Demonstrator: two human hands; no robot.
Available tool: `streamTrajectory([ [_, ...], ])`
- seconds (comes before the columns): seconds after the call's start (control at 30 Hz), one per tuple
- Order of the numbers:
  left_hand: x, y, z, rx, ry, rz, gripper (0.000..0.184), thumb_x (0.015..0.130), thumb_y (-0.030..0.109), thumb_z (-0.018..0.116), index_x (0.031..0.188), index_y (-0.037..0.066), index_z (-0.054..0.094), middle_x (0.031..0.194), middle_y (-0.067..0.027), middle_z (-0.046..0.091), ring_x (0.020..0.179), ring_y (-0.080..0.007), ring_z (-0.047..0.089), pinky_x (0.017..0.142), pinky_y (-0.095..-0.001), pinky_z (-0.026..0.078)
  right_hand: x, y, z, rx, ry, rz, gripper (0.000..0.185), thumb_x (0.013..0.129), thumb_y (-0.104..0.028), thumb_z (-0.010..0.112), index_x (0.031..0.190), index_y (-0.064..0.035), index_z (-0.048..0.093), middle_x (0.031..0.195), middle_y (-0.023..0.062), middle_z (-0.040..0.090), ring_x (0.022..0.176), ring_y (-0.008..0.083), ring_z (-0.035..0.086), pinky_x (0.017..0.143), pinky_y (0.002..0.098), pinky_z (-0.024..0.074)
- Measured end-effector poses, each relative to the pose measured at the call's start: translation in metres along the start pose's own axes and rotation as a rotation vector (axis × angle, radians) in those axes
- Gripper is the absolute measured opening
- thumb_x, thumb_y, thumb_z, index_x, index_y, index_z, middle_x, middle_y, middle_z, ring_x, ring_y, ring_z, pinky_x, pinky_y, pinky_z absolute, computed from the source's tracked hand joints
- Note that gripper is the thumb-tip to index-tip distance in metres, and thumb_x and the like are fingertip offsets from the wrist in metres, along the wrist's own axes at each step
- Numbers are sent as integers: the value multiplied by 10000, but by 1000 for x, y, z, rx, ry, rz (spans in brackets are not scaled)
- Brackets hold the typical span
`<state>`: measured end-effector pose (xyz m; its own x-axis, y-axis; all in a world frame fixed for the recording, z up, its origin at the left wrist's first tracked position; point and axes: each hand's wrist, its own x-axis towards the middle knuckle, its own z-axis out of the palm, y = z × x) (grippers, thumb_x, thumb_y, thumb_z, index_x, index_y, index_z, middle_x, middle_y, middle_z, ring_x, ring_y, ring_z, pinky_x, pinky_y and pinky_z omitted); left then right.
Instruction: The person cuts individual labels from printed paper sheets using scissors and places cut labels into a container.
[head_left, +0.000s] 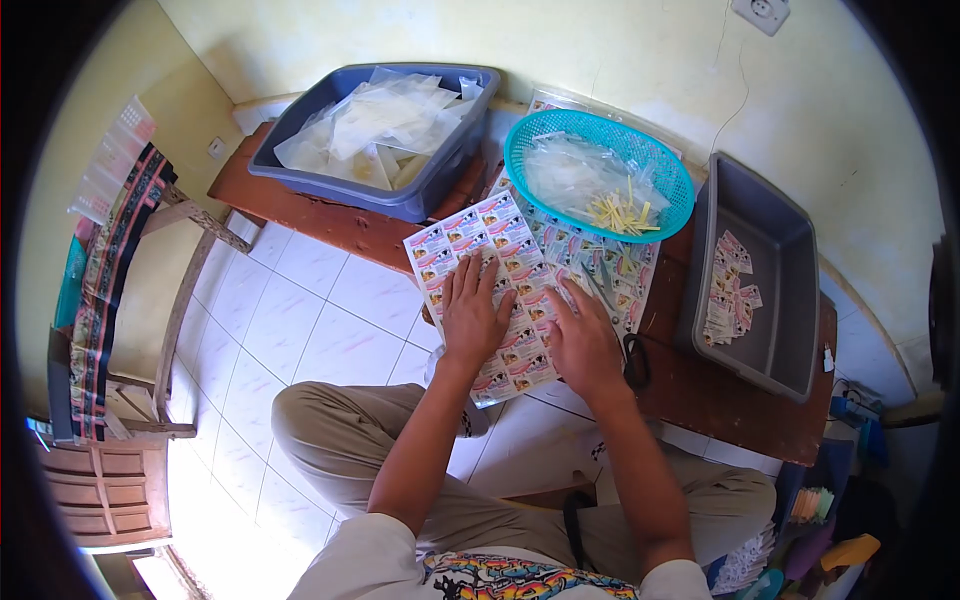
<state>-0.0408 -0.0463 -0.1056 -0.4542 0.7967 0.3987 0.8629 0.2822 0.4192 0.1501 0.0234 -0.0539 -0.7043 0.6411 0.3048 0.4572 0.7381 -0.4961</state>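
A sheet of printed labels [490, 235], with repeated cow pictures, lies tilted across the bench edge above my lap. My left hand [474, 312] rests flat on its middle, fingers stretched out. Near the sheet's right edge, my right hand [585, 343] lies with its fingers apart, touching the paper. Just right of that hand are scissors [636, 362] with black handles, their blades partly hidden by my fingers. More printed label sheets [645, 270] lie underneath and beyond the scissors.
A turquoise basket [680, 190] holds clear plastic bags and pale yellow strips. On the left, a grey tub [420, 205] is filled with translucent bags. Another grey tub [785, 250] on the right contains cut labels [732, 295]. All stand on a brown wooden bench [720, 400] against the wall.
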Motion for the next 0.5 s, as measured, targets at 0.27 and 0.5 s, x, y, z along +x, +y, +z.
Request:
streamTrajectory([
  [0.27, 0, -4, 0, 27, -59, -58, 606, 985, 374, 694, 1488, 54, 589, 1618, -218, 477, 1543, -387, 386, 1280, -551, 249, -68, 20, -43, 5, 63, 253, 487, 923, -67, 721, 1401, -24, 639, 1488, 232, 557, 1342, 428, 572, 1130, 488, 472],
  [0.5, -4, -12, 3, 6, -8, -17, 631, 1000, 409, 680, 1510, 55, 566, 1637, -260, 429, 1549, -422, 363, 1281, -574, 224, -79, 16, -30, -178, 102, 273, 513, 913, -85, 746, 1411, -28, 637, 1535, 237, 488, 1373, 419, 540, 1117, 485, 486],
])
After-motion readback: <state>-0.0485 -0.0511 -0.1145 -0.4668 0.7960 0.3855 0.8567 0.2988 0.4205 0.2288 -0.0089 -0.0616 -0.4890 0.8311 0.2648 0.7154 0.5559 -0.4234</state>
